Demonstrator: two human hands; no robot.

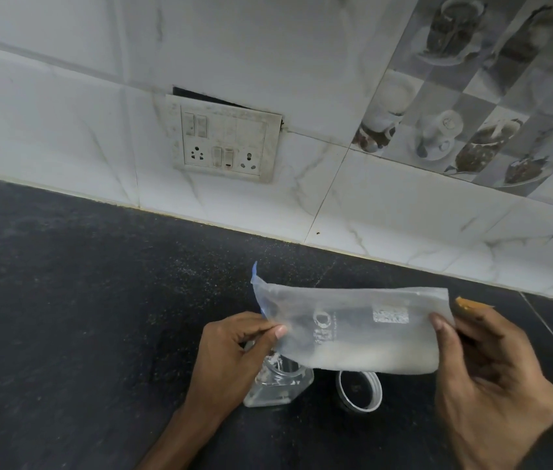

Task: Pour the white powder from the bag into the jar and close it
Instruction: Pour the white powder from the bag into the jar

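Note:
I hold a clear plastic zip bag sideways above the counter, its blue-edged mouth pointing left. White powder lies along its lower edge. My left hand pinches the bag's left end near the mouth. My right hand grips the right end. Just under the left end stands a small clear glass jar with no lid on, partly hidden by my left hand. Its silver lid lies on the counter to the right of the jar, below the bag.
The black stone counter stretches left and toward me. A white tiled wall runs along the back, with a switch and socket plate on it. A small orange object peeks out behind my right hand.

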